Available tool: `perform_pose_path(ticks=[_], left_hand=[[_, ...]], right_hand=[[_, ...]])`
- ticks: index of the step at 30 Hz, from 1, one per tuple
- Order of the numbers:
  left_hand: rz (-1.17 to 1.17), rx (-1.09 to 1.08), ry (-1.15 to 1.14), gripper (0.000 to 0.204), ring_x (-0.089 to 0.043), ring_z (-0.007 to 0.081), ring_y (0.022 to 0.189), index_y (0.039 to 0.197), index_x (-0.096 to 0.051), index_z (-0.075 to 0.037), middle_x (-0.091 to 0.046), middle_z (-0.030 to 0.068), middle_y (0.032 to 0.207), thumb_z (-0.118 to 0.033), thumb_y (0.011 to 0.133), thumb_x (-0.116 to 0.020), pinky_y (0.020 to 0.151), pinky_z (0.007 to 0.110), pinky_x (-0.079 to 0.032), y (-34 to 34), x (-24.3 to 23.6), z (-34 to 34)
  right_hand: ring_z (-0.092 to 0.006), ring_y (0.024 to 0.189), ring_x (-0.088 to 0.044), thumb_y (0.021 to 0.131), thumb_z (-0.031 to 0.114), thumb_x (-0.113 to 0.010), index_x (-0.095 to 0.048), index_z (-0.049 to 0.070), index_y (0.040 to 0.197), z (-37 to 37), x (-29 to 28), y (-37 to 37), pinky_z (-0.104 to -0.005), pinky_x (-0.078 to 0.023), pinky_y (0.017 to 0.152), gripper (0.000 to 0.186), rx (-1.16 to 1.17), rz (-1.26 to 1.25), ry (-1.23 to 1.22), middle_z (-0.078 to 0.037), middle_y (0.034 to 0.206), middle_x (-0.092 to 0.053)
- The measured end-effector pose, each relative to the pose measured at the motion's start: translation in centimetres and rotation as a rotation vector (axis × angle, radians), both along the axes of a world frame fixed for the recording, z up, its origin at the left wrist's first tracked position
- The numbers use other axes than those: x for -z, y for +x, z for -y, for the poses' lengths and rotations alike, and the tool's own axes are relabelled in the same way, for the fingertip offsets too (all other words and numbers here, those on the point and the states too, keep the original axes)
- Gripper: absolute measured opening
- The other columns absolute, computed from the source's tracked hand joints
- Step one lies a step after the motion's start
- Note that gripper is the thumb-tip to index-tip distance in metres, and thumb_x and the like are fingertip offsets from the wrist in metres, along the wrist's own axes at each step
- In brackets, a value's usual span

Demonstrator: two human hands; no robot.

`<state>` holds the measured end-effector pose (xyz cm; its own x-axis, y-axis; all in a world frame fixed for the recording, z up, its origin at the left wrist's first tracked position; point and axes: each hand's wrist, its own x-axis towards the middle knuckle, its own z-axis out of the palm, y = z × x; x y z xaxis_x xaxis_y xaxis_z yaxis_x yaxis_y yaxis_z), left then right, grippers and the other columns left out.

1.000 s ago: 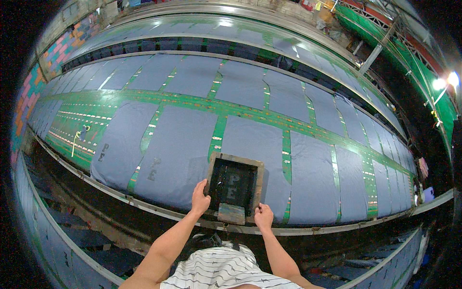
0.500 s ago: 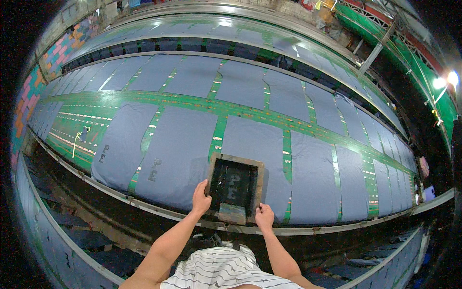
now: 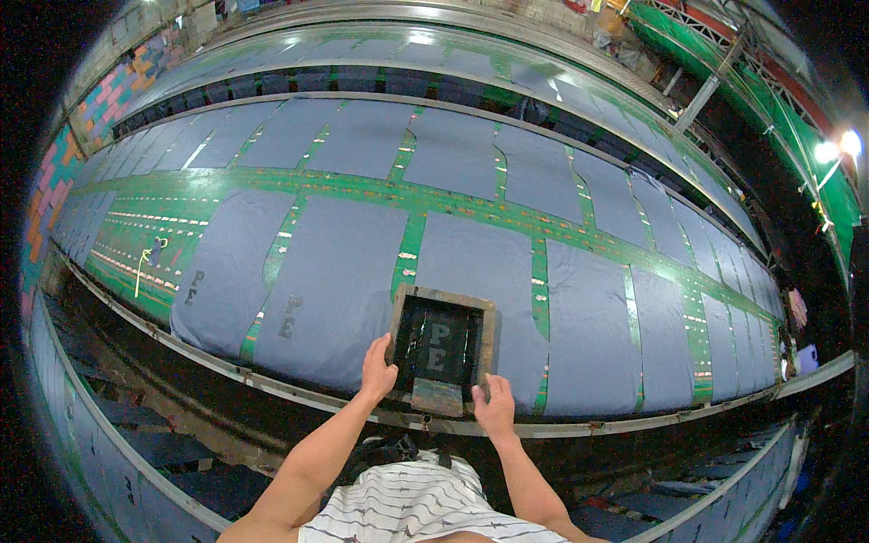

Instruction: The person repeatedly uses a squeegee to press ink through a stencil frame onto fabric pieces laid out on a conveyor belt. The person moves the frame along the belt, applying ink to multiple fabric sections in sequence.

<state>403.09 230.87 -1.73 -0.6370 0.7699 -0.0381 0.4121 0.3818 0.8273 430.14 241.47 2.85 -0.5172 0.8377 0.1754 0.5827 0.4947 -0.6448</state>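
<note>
A wooden-framed printing screen [image 3: 485,331] lies on a blue-grey fabric piece [image 3: 471,249] at the near edge of the long green table [image 3: 158,217]. Its dark mesh shows pale stencilled letters. A worn squeegee block [image 3: 437,396] rests at its lower end. My left hand [image 3: 378,369] grips the frame’s left side. My right hand [image 3: 493,403] is at the lower right corner, fingers loosened and apart, touching or very close to the frame and block.
Fabric panels cover the table in two rows, two on the left bearing printed marks [image 3: 291,317]. Similar tables [image 3: 407,50] run beyond. A low side rack or table [image 3: 109,452] stands at lower left. A metal post [image 3: 711,90] and bright lamps [image 3: 850,142] are at the right.
My right hand has shifted slightly left and its fingers have loosened from the frame’s corner. The stencilled letters show more clearly through the mesh. My left hand stays on the frame.
</note>
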Motion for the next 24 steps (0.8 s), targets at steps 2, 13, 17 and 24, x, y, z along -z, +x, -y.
perform_pose_path(ticks=[2, 13, 17, 24], left_hand=[[-0.008, -0.006, 0.006, 0.071, -0.043, 0.0371, 0.138, 0.144, -0.045, 0.000, -0.048, 0.0201, 0.145, 0.005, 0.074, -0.058, 0.117, 0.041, -0.034, -0.1, 0.0, 0.1], [-0.028, -0.020, 0.026, 0.071, -0.043, 0.0374, 0.136, 0.144, -0.046, -0.001, -0.048, 0.0185, 0.143, 0.005, 0.074, -0.058, 0.116, 0.041, -0.035, 0.1, 0.4, 0.1], [-0.034, 0.005, 0.004, 0.071, -0.043, 0.0373, 0.136, 0.144, -0.046, -0.001, -0.048, 0.0184, 0.143, 0.006, 0.074, -0.058, 0.116, 0.041, -0.035, -0.1, 0.6, -0.3], [-0.064, -0.018, -0.002, 0.071, -0.044, 0.0374, 0.135, 0.143, -0.047, 0.001, -0.049, 0.0182, 0.142, 0.007, 0.073, -0.059, 0.115, 0.041, -0.036, 0.0, 0.4, -0.2]], right_hand=[[-0.0402, 0.111, -0.060, 0.083, 0.020, -0.078, -0.062, -0.001, 0.123, 1.1, -2.4, -1.1, -0.0471, -0.048, 0.096, 0.048, -0.217, -0.046, 0.044, -0.020, 0.119, -0.062], [-0.0292, 0.104, -0.064, 0.074, 0.004, -0.069, -0.069, 0.004, 0.110, 2.0, -3.3, -5.3, -0.0454, -0.049, 0.088, 0.035, -0.420, 0.239, 0.223, -0.010, 0.110, -0.069], [-0.0293, 0.099, -0.066, 0.076, 0.006, -0.067, -0.071, 0.004, 0.106, 1.3, -4.3, -6.1, -0.0456, -0.049, 0.086, 0.030, -0.377, 0.315, 0.161, -0.011, 0.105, -0.071], [-0.0286, 0.098, -0.066, 0.078, 0.003, -0.063, -0.072, 0.005, 0.102, 1.2, -6.0, -4.2, -0.0456, -0.048, 0.086, 0.025, -0.406, 0.471, 0.049, -0.010, 0.101, -0.072]])
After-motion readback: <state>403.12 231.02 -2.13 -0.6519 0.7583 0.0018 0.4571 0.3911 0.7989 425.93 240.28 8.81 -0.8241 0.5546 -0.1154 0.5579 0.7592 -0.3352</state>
